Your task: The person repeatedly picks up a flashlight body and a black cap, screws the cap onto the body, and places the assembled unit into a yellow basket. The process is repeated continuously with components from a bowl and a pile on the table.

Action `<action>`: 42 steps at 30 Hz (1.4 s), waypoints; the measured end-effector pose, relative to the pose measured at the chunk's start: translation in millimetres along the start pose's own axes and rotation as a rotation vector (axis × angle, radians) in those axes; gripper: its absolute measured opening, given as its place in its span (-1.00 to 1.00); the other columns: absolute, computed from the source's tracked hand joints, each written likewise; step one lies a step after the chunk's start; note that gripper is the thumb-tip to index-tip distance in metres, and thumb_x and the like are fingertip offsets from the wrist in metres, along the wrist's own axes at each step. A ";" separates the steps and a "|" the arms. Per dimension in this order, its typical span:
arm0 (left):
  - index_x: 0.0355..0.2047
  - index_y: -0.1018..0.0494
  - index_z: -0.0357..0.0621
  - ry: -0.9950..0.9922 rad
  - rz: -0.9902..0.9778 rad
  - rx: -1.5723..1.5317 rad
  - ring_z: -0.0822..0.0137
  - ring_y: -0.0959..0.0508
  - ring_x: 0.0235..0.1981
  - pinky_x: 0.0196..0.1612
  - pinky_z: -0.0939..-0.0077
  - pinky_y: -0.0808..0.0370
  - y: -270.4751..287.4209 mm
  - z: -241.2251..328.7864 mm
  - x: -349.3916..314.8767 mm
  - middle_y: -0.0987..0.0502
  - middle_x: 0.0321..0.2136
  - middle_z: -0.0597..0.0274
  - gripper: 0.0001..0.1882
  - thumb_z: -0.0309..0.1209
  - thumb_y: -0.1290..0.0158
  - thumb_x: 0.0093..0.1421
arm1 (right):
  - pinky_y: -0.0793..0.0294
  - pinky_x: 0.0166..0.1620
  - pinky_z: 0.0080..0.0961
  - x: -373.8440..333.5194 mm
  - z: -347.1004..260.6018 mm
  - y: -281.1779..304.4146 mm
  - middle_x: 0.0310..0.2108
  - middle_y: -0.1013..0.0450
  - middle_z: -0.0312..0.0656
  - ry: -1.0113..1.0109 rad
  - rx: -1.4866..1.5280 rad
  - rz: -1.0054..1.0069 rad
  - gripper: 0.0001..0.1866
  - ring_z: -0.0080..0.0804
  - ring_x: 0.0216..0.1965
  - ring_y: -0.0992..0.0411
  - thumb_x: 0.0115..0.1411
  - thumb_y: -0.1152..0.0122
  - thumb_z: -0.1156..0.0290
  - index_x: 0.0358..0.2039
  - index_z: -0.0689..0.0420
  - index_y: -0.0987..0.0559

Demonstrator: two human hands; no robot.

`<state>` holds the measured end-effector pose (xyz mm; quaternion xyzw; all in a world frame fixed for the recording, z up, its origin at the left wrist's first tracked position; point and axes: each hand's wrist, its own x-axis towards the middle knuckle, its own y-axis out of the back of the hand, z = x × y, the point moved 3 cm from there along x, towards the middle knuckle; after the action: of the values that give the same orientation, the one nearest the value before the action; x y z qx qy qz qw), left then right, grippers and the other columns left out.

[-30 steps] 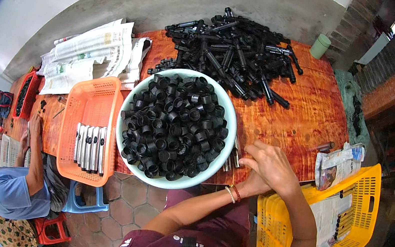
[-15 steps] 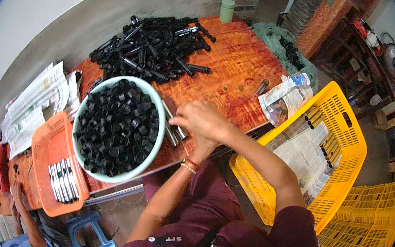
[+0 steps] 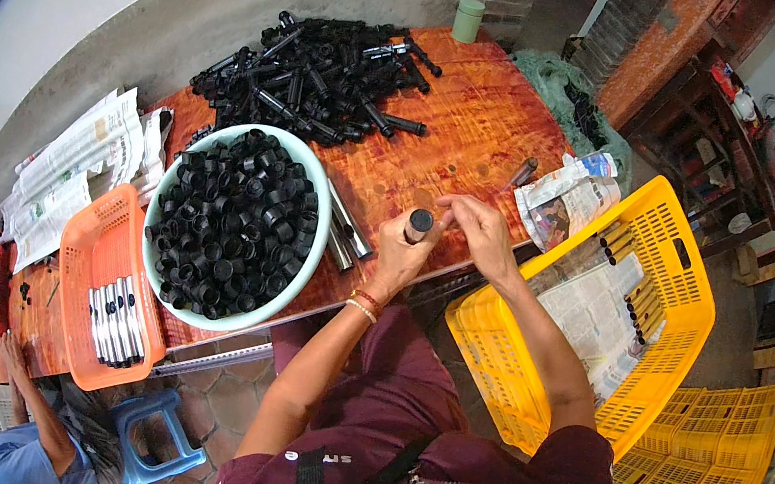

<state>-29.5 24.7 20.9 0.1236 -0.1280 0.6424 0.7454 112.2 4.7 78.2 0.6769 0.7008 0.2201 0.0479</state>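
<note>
And here's the left hand (image 3: pixel 401 254), closed firmly around a tube (image 3: pixel 420 224), its black end poking up toward the camera and the rest hidden in the grip! The tube is up in front of the wearer, over the front edge of the table (image 3: pixel 467 134). In from the other side comes the right hand (image 3: pixel 487 241), fingers bent, tips right beside that black end; whether they touch it or pinch anything, I cannot tell. 2 bracelets (image 3: pixel 365 302) ring the left wrist, 1 reddish, 1 pale.

Just left of the hands, loose silver tubes (image 3: pixel 356 236) lie against the basin (image 3: pixel 323 223), a pale green bowl heaped with black caps (image 3: pixel 235 231). Behind it, a big tangle of black parts (image 3: pixel 305 87)! Over on the far left, the orange basket (image 3: pixel 100 246) carries a row of silver tubes with black bands, side by side. To the right, the yellow crate (image 3: pixel 684 333) stands tilted, paper (image 3: pixel 580 314) inside and 2 groups of dark-ended tubes on it. And low on the left, a co-worker's hand (image 3: pixel 13 356) rests at the table edge.
</note>
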 end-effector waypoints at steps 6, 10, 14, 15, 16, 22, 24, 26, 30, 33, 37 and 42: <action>-0.23 -0.48 -0.26 -0.001 -0.066 0.021 0.49 -0.46 -0.50 -0.39 0.53 -0.45 2.3 -7.2 -0.7 -0.50 -0.54 0.27 -0.75 -0.45 -0.16 0.07 | -0.41 -0.07 -0.44 -5.6 -39.6 -18.9 -0.17 -0.37 -0.11 0.257 -0.133 -0.062 -0.59 -0.30 -0.12 -0.40 0.09 -0.23 0.41 -0.04 0.28 -0.46; -0.21 -0.46 -0.27 -0.036 -0.060 -0.083 0.43 -0.44 -0.47 -0.34 0.50 -0.44 -0.4 -13.5 -2.9 -0.43 -0.54 0.29 -0.73 -0.46 -0.12 0.07 | -0.36 0.00 -0.38 -2.4 -19.8 -21.3 -0.14 -0.36 -0.10 0.258 -0.152 -0.091 -0.56 -0.22 -0.07 -0.37 0.02 -0.31 0.46 -0.06 0.27 -0.46; -0.16 -0.39 -0.27 0.068 -0.149 0.017 0.40 -0.46 -0.39 -0.29 0.46 -0.45 3.6 -24.5 -15.9 -0.43 -0.44 0.24 -0.72 -0.49 -0.07 0.10 | -0.36 -0.01 -0.37 -3.0 -16.1 -22.0 -0.18 -0.39 -0.11 0.239 -0.125 -0.079 -0.59 -0.23 -0.08 -0.38 0.03 -0.32 0.44 -0.10 0.29 -0.48; -0.11 -0.37 -0.29 0.119 -0.192 0.056 0.39 -0.50 -0.34 -0.27 0.43 -0.48 6.0 -29.7 -19.6 -0.48 -0.38 0.22 -0.70 -0.50 -0.06 0.13 | -0.36 -0.01 -0.37 -3.5 -14.9 -22.0 -0.19 -0.39 -0.11 0.239 -0.131 -0.079 -0.59 -0.23 -0.08 -0.38 0.04 -0.32 0.43 -0.10 0.29 -0.48; -0.07 -0.35 -0.30 0.171 -0.236 0.095 0.38 -0.54 -0.30 -0.24 0.41 -0.51 7.6 -34.9 -22.5 -0.54 -0.32 0.19 -0.68 -0.51 -0.04 0.16 | -0.36 -0.01 -0.38 -3.4 -13.2 -22.0 -0.19 -0.40 -0.11 0.239 -0.137 -0.079 -0.59 -0.23 -0.08 -0.38 0.04 -0.32 0.41 -0.10 0.29 -0.48; -0.16 -0.25 -0.24 0.061 -0.180 0.136 0.24 -0.41 -0.36 -0.27 0.34 -0.39 4.8 -24.3 -25.0 -0.37 -0.39 0.09 -0.75 -0.53 -0.03 0.17 | -0.37 -0.03 -0.41 -5.0 -12.7 -20.2 -0.19 -0.39 -0.12 0.225 -0.112 -0.075 -0.58 -0.25 -0.09 -0.39 0.07 -0.31 0.39 -0.07 0.27 -0.49; 0.01 -0.29 -0.26 0.121 -0.202 0.167 0.19 -0.52 -0.12 -0.06 0.32 -0.43 4.7 -32.9 -26.0 -0.49 -0.18 0.04 -0.61 -0.56 -0.02 0.14 | -0.38 -0.03 -0.43 -5.2 -14.4 -20.7 -0.19 -0.39 -0.13 0.207 -0.093 -0.087 -0.60 -0.28 -0.10 -0.40 0.06 -0.31 0.43 -0.08 0.27 -0.49; 0.00 -0.30 -0.26 0.102 -0.176 0.156 0.19 -0.52 -0.14 -0.07 0.32 -0.44 3.9 -40.2 -27.9 -0.49 -0.20 0.05 -0.60 -0.58 -0.02 0.13 | -0.39 -0.04 -0.44 -5.3 -16.7 -22.1 -0.19 -0.39 -0.15 0.189 -0.047 -0.092 -0.61 -0.31 -0.10 -0.40 0.06 -0.31 0.46 -0.09 0.27 -0.49; -0.22 -0.26 -0.24 0.002 -0.130 0.135 0.09 -0.41 -0.40 -0.30 0.31 -0.37 2.8 -32.2 -26.2 -0.35 -0.45 0.02 -0.78 -0.53 -0.04 0.14 | -0.39 -0.05 -0.47 -4.6 -16.9 -23.1 -0.18 -0.39 -0.17 0.201 -0.090 -0.096 -0.62 -0.36 -0.12 -0.40 0.05 -0.30 0.51 -0.10 0.27 -0.48; -0.16 -0.27 -0.26 -0.082 -0.077 0.153 0.05 -0.40 -0.28 -0.18 0.28 -0.35 6.6 -18.6 -27.9 -0.34 -0.36 -0.01 -0.72 -0.53 -0.05 0.13 | -0.37 -0.03 -0.47 -5.1 -19.5 -23.4 -0.19 -0.40 -0.17 0.169 -0.050 -0.096 -0.63 -0.36 -0.12 -0.40 0.04 -0.29 0.50 -0.10 0.27 -0.50; -0.15 -0.29 -0.29 -0.093 -0.138 0.162 0.01 -0.38 -0.20 -0.11 0.26 -0.34 14.4 -15.1 -30.6 -0.35 -0.29 -0.02 -0.72 -0.52 -0.05 0.13 | -0.42 -0.11 -0.47 -4.5 -14.4 -22.0 -0.22 -0.41 -0.19 0.198 -0.097 -0.085 -0.65 -0.41 -0.17 -0.43 0.03 -0.32 0.44 -0.15 0.27 -0.52; -0.12 -0.34 -0.31 -0.066 -0.136 0.173 -0.02 -0.40 -0.22 -0.13 0.25 -0.36 17.7 -20.8 -31.9 -0.37 -0.30 -0.02 -0.71 -0.52 -0.05 0.14 | -0.43 -0.10 -0.48 -3.4 -10.7 -23.1 -0.24 -0.44 -0.19 0.182 -0.137 -0.118 -0.64 -0.40 -0.18 -0.45 0.00 -0.36 0.43 -0.18 0.27 -0.54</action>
<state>-50.9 5.0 -9.4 0.2169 -0.0881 0.5943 0.7694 87.0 -0.9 78.4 0.6067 0.7243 0.3248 0.0431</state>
